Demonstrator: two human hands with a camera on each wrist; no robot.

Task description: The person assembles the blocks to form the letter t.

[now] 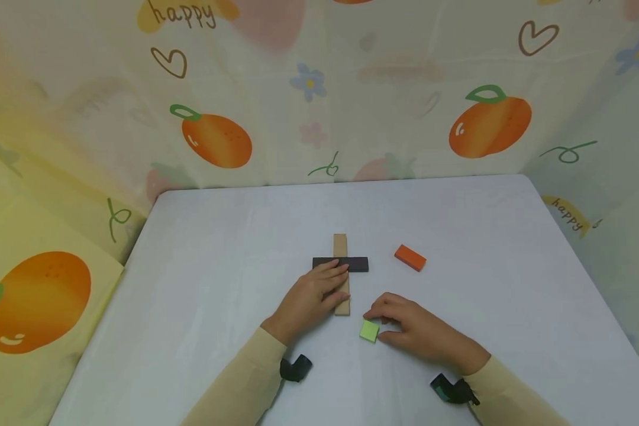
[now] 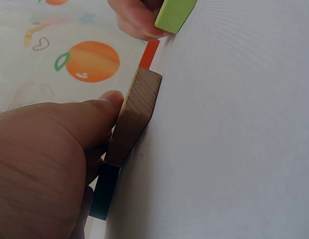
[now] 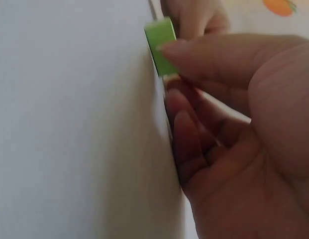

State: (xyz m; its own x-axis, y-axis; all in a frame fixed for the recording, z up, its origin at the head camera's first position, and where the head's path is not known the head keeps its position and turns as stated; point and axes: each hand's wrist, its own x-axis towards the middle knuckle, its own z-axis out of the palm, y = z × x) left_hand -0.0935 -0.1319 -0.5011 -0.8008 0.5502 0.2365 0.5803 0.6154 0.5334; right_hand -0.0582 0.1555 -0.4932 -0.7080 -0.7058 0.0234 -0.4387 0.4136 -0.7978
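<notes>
The left hand (image 1: 306,299) rests with its fingers (image 1: 327,277) extended over the black block (image 1: 358,265), grasping nothing; its thumb touches the wooden block (image 1: 342,308). The black block lies crosswise, parallel to the counter's (image 1: 218,254) far edge. Wood shows on its near and far sides; whether this is one piece or two cannot be determined.

The right hand (image 1: 418,331) pinches the green block (image 1: 369,331) between thumb and index finger. The green block is located to the right of the wooden block's near end, slightly closer to the counter's near side. Contact between the green block and the counter cannot be confirmed.

The orange block (image 1: 410,258) lies apart from both hands, toward the counter's far right corner, its long side slanted. A printed cloth (image 1: 394,127) hangs behind the counter's far edge.
</notes>
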